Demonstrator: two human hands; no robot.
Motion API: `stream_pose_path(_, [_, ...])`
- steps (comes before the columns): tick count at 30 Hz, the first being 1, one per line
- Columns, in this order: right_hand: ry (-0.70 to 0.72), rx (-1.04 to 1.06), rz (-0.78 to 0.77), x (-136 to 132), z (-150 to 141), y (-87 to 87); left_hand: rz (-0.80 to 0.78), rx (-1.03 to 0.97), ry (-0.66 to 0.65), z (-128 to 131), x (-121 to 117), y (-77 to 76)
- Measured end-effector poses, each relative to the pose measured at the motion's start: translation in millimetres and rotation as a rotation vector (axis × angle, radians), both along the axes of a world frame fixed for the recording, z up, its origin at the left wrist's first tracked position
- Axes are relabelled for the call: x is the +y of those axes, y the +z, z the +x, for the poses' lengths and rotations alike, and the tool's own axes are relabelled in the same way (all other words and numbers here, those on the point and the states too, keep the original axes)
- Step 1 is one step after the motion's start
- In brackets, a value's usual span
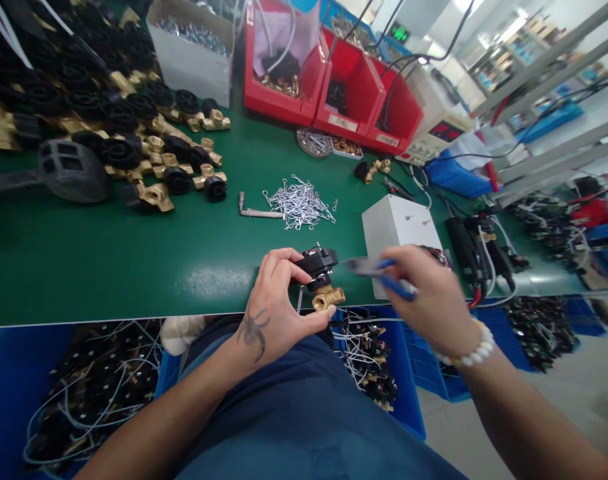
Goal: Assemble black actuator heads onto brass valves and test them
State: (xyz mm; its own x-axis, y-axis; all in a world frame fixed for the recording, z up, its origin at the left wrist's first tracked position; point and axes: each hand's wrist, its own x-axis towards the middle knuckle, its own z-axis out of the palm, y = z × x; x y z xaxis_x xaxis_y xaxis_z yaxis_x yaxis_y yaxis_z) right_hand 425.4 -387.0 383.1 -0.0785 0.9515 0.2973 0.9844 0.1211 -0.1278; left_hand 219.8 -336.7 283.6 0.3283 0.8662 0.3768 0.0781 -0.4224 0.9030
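My left hand (279, 293) is closed around a brass valve with a black top (320, 267), held at the table's front edge. Its brass body (329, 298) points down and toward me. To the right, my right hand (429, 293) grips blue-handled pliers (391, 273). Their jaws, smeared by motion, point left at the black top; I cannot tell whether they touch it. Behind the valve lies a heap of small metal clip pins (301, 202). An L-shaped metal tool (259, 213) rests against the heap's left side.
Brass valves with black caps (149, 153) crowd the left, beside a black mallet (71, 170). A white box of screws (194, 60) and red bins (284, 100) stand behind. A white box (401, 227) sits right. Blue crates (409, 400) hold wired parts below the edge.
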Motion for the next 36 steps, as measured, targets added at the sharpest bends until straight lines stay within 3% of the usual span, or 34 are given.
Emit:
stream_pose_path(2, [0.117,-0.104,-0.201,2,1,-0.3,0.004,0.01,0.006,0,0,-0.4])
stream_pose_path(3, [0.112,-0.109,-0.202,3,3,0.7,0.004,0.014,0.005,0,0,-0.6])
stream_pose_path(7, [-0.097,0.106,0.22,2,5,3.6,0.001,0.003,-0.002,0,1,-0.9])
stream_pose_path(8, [-0.101,0.127,0.246,2,5,2.6,0.005,-0.001,-0.001,0,1,-1.0])
stream_pose_path(9, [-0.07,0.114,0.206,3,4,1.0,0.011,0.0,0.003,0,1,-1.1])
stream_pose_path(12, [0.106,-0.044,-0.155,5,2,-1.3,0.031,0.009,0.015,0,0,-1.2])
stream_pose_path(13, [0.122,-0.074,-0.197,5,2,-0.4,0.032,0.014,0.015,0,0,-1.1])
stream_pose_path(18, [-0.091,0.12,0.201,2,1,2.9,0.011,0.009,0.003,0,0,0.0])
stream_pose_path(19, [-0.076,0.115,0.165,2,-1,1.5,0.018,0.007,0.004,0,0,0.0])
stream_pose_path(22, [0.112,-0.104,-0.224,3,-5,-1.5,0.08,0.035,0.011,2,-1,-0.2])
stream_pose_path(23, [0.152,-0.161,-0.288,3,-6,-0.7,0.1,0.047,0.013,3,-1,-0.2])
stream_pose_path(25, [0.121,-0.138,-0.178,3,-6,2.9,0.111,0.056,0.018,4,-2,-0.2])
stream_pose_path(28, [0.004,0.033,0.165,2,-2,5.6,0.077,0.048,0.022,3,-1,0.1])
stream_pose_path(29, [0.004,0.037,0.175,2,-1,4.8,0.074,0.044,0.022,3,-1,0.1])
stream_pose_path(33, [0.124,-0.174,-0.235,2,1,2.0,0.094,0.036,0.03,2,0,-0.3])
stream_pose_path(34, [0.123,-0.19,-0.267,2,1,3.4,0.094,0.038,0.03,2,0,-0.4])
stream_pose_path(36, [0.064,-0.101,-0.129,2,1,7.5,0.087,0.042,0.026,2,0,-0.3])
